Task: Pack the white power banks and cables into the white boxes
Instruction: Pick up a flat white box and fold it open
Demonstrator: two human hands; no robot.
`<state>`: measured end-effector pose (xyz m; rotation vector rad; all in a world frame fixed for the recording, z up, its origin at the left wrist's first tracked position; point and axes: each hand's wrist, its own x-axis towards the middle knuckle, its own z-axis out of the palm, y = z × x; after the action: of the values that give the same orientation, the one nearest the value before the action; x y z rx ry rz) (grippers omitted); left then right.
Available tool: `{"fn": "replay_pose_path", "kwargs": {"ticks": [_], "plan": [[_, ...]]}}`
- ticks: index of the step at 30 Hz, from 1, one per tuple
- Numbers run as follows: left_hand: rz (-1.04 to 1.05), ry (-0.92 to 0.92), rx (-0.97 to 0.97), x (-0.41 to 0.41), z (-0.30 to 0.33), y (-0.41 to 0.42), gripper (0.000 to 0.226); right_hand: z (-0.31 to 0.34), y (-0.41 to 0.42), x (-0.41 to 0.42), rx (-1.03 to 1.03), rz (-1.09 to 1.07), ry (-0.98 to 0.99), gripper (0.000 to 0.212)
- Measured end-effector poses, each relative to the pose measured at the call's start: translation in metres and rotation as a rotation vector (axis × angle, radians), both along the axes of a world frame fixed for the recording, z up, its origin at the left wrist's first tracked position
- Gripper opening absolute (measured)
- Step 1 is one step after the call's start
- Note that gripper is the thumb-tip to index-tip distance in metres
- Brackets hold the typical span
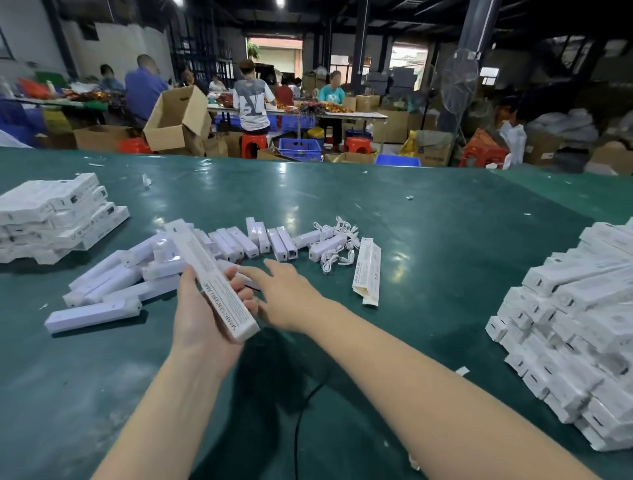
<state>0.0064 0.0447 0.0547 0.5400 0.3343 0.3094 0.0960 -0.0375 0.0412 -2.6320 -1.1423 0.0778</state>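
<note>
Dim warehouse, dark ceiling beams, two ceiling lamps (280, 2); green table (428, 219) in front, workers at long tables (342, 114), cardboard boxes (176, 120), orange stools (252, 144), standing fan (459, 80), bright doorway (275, 54)

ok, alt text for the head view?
The left hand holds a long white box over a green table, while the open right hand reaches toward loose white power banks and cables. Stacked boxes flank both sides.
</note>
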Motion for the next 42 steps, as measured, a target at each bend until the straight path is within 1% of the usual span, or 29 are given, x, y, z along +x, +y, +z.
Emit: {"fn": "replay_pose_path", "kwargs": {"ticks": [2,3,5,8,10,11,12,13,16,17,18,19,20,22,24,26,28,30,33,35,37,39,42], "plan": [[0.015,-0.008,-0.004,0.001,0.002,0.001,0.050,-0.004,0.023,0.010,-0.049,-0.016,0.020,0.057],[0.020,0.000,0.002,0.001,0.002,0.001,0.050,-0.007,0.031,0.013,-0.075,-0.024,0.007,0.053],[0.025,0.020,0.015,0.001,0.000,0.003,0.049,-0.014,0.042,0.016,-0.104,-0.051,-0.064,0.038],[0.018,0.039,0.020,0.000,-0.002,0.004,0.047,-0.021,0.038,0.014,-0.057,-0.121,-0.166,0.022],[0.035,0.071,0.081,0.001,-0.003,0.002,0.047,-0.019,0.023,0.009,-0.011,-0.152,-0.175,0.018],[0.053,0.102,0.144,0.002,-0.004,0.001,0.048,-0.017,0.012,0.005,0.074,-0.180,-0.110,0.017],[0.073,0.136,0.217,0.002,-0.005,-0.001,0.047,-0.014,0.001,0.001,0.204,-0.219,-0.005,0.018],[0.088,0.166,0.286,0.002,-0.007,-0.004,0.045,-0.009,-0.012,-0.003,0.362,-0.264,0.129,0.023],[0.098,0.224,0.483,0.004,-0.011,-0.010,0.038,0.010,-0.051,-0.016,0.940,-0.359,0.632,0.051],[0.110,0.241,0.625,0.004,-0.013,-0.012,0.038,0.016,-0.064,-0.019,1.138,-0.351,0.788,0.056],[0.135,0.242,0.818,0.003,-0.016,-0.014,0.037,0.022,-0.077,-0.023,1.303,-0.328,0.890,0.057],[0.168,0.218,1.032,0.002,-0.019,-0.014,0.035,0.026,-0.088,-0.026,1.419,-0.299,0.933,0.056],[0.196,0.188,1.245,0.000,-0.023,-0.015,0.031,0.028,-0.100,-0.030,1.480,-0.274,0.912,0.056],[0.212,0.174,1.608,-0.004,-0.027,-0.019,0.027,0.030,-0.123,-0.036,1.527,-0.254,0.731,0.059],[0.207,0.144,1.823,-0.006,-0.029,-0.024,0.027,0.031,-0.140,-0.041,1.572,-0.250,0.512,0.064],[0.197,0.075,1.931,-0.005,-0.030,-0.028,0.026,0.031,-0.152,-0.048,1.617,-0.229,0.349,0.072],[0.185,-0.001,1.969,-0.005,-0.032,-0.030,0.027,0.029,-0.159,-0.053,1.610,-0.197,0.234,0.080],[0.172,-0.038,1.968,-0.005,-0.033,-0.031,0.030,0.027,-0.160,-0.057,1.554,-0.141,0.178,0.085],[0.139,-0.063,1.952,-0.006,-0.034,-0.033,0.026,0.024,-0.159,-0.060,1.440,-0.076,0.114,0.081],[0.124,-0.074,1.941,-0.006,-0.034,-0.034,0.025,0.023,-0.159,-0.062,1.390,-0.074,0.070,0.078],[0.118,-0.076,1.934,-0.006,-0.035,-0.033,0.023,0.021,-0.160,-0.063,1.350,-0.077,0.051,0.077],[0.112,-0.071,1.938,-0.007,-0.035,-0.032,0.024,0.021,-0.162,-0.064,1.308,-0.064,0.075,0.076],[0.059,-0.044,1.936,-0.008,-0.036,-0.032,0.023,0.023,-0.167,-0.063,1.255,-0.046,0.116,0.082]]}}
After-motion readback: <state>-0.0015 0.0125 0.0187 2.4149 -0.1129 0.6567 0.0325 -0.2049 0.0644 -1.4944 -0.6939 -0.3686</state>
